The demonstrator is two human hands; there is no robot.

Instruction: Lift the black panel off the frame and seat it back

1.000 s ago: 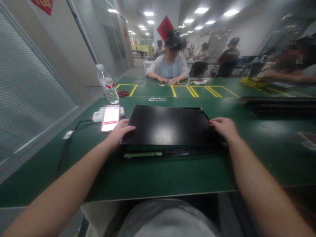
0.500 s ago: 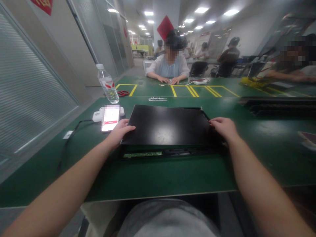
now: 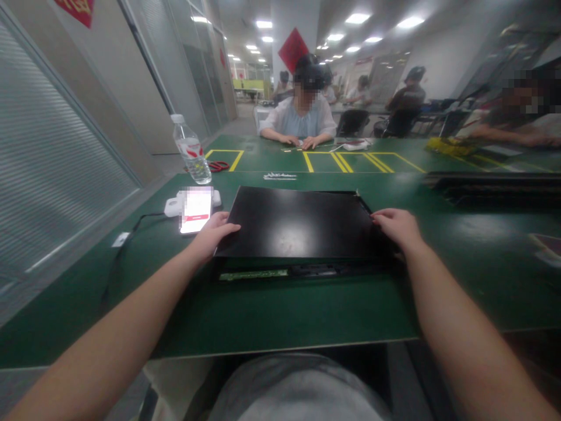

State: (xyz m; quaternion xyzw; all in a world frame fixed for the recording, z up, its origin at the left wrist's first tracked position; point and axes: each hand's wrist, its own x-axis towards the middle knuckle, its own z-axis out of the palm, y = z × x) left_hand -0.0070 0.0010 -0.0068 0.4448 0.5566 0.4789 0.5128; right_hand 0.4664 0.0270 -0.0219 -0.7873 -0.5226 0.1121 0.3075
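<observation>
Table [image 3: 307,318] grn, yel. tape [image 3: 308,162], blk panel [image 3: 298,222], ceiling lts [image 3: 358,19]

I can see one left hand [image 3: 214,230] and one right hand [image 3: 400,228], one black panel [image 3: 298,222], one green circuit strip [image 3: 253,273], one water bottle [image 3: 191,151], one lit phone [image 3: 197,209] and one pair of red-handled scissors [image 3: 219,166]. Just one person [image 3: 302,120] sits straight across, with two big red signs [image 3: 293,51] up in the room; the people farther back [image 3: 407,96] are too blurred for me to count.
</observation>
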